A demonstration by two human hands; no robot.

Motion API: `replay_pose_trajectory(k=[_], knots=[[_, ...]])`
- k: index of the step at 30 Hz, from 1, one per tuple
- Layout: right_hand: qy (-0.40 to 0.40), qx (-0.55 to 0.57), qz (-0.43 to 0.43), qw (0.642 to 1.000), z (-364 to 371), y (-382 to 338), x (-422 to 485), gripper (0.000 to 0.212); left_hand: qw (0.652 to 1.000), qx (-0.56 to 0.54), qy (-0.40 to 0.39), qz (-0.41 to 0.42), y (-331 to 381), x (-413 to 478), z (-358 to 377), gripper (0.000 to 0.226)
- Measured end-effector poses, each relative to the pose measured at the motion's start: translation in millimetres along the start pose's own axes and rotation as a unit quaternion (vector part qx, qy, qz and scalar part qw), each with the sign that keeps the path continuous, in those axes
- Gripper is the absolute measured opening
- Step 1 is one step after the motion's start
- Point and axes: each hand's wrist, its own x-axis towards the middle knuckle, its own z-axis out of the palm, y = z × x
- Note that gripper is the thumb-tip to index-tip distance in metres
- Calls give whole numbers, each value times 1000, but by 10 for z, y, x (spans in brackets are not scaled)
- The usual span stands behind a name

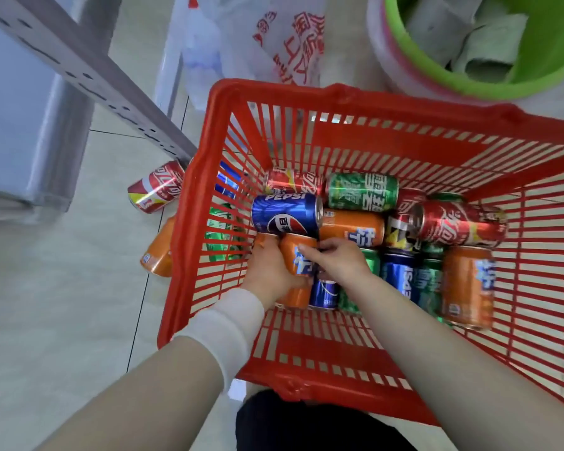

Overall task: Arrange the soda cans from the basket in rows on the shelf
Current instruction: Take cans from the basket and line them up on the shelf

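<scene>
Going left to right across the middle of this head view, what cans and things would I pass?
Red Coca-Cola can on the floor → red basket's left wall → blue Pepsi can → orange can lying right of it → red Coca-Cola can atop the pile.

Reads to me as a small shop, down at the foot of a display rack. What I go on:
- A red slatted plastic shopping basket (pixel 339 92) sits on the floor, loaded with mixed-brand soda cans (pixel 285 214) lying on their sides: cola red, Pepsi blue, orange and green.
- A grey metal shelving upright (pixel 88 79) with punched slot holes stands upper left.
- Pale glazed floor tiles (pixel 62 288) have dark grout lines.
- A thin white carrier bag (pixel 274 37) printed in red characters lies beyond the basket.
- Nested plastic basins (pixel 554 43), the green one innermost, hold rolled cloths (pixel 489 50).
- A loose red can (pixel 155 187) and a loose orange can (pixel 158 252) lie on the tiles beside the basket.
</scene>
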Motion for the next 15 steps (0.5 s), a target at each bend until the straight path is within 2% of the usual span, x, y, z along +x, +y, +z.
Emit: replay_pose_trajectory(k=[3, 7, 11, 15], knots=[[-14, 43, 18, 999, -100, -48, -221, 50, 999, -41, -33, 6, 46, -229, -121, 82], [-82, 130, 59, 986, -407, -270, -868, 69, 994, -86, -64, 25, 299, -910, -493, 81], [-126, 149, 57, 979, -840, -673, -1887, 73, 984, -138, -102, 36, 693, -1859, -992, 77], [-111, 158, 16, 981, -1309, -1195, -3039, 52, 979, -165, -103, 60, 1151, -2904, -1562, 82]])
